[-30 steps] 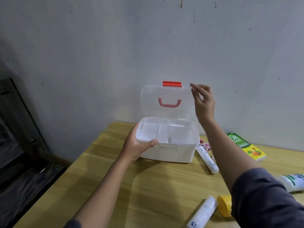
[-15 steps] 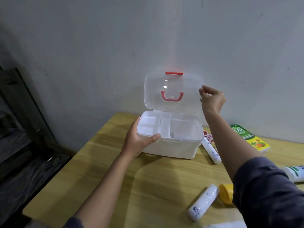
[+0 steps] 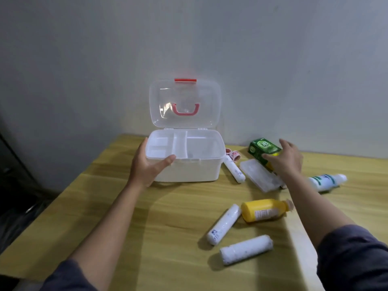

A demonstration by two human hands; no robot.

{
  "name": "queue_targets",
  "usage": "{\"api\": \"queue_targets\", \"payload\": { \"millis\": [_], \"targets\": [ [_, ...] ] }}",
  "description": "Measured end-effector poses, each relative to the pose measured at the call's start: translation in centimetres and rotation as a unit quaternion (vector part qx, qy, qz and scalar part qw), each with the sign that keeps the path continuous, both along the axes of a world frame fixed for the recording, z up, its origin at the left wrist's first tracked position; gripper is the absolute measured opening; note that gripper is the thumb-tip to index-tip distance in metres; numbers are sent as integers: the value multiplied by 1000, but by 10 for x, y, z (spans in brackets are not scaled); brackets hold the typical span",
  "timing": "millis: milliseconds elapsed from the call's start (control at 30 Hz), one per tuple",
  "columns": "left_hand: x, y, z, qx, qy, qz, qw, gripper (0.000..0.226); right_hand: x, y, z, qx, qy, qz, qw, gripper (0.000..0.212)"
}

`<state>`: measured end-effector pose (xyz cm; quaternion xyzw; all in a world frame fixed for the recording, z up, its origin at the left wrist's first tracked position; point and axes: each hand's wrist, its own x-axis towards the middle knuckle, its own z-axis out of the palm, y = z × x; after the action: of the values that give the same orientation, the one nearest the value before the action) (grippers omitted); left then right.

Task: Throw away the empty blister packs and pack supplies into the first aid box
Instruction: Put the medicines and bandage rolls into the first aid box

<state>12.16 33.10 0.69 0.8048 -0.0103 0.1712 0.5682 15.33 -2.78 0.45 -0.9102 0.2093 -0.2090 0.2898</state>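
Box [image 3: 186, 164] sits on the table [image 3: 147, 238] against the wall, clear lid [image 3: 184, 103] standing upright and open, red latch on top, divided tray visible inside. Left hand [image 3: 147, 164] grips the box's front-left corner, thumb over the rim, fingers around the side. Right hand [image 3: 285, 162] is over the green carton [image 3: 262, 148], fingers spread and curled onto it; can't tell if it's actually clamped. Clear case [image 3: 260, 175] lies just beside the carton, partly under the right wrist. White roll [image 3: 234, 171] right of the box, red tape rolls [image 3: 232, 154] behind it. White bottle [image 3: 325, 181] far right, on its side. Yellow bottle [image 3: 264, 210] on its side, touching a second roll [image 3: 223, 223]; third roll [image 3: 245, 248] nearest the camera.
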Motion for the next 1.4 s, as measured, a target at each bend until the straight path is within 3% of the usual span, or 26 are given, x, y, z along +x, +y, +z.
{"api": "queue_targets", "payload": {
  "millis": [200,367,500,667,733,867,967,1400],
  "targets": [
    [-6,-1,4,-8,19,-4,1000,114,-6,-14,-11,63,45,1,997,62],
    [-9,-4,4,-11,24,0,1000,119,-13,0,10,104,-92,2,990,68],
    [-11,-6,4,-26,22,-8,999,124,-17,28,47,101,-140,148,974,63],
    [-8,-4,1,-22,18,-7,1000,114,-9,71,82,0,-10,301,954,70],
    [-7,-3,0,-17,11,-10,1000,113,-5,82,89,-32,18,310,950,72],
    [-4,-3,0,-8,-1,-5,1000,88,7,92,104,-140,49,318,937,71],
    [-3,-1,-1,-11,-3,-2,1000,91,14,105,111,-202,81,325,920,73],
    [-4,0,0,-10,-9,-9,1000,95,31,153,67,-193,131,405,884,69]
  ]
}}
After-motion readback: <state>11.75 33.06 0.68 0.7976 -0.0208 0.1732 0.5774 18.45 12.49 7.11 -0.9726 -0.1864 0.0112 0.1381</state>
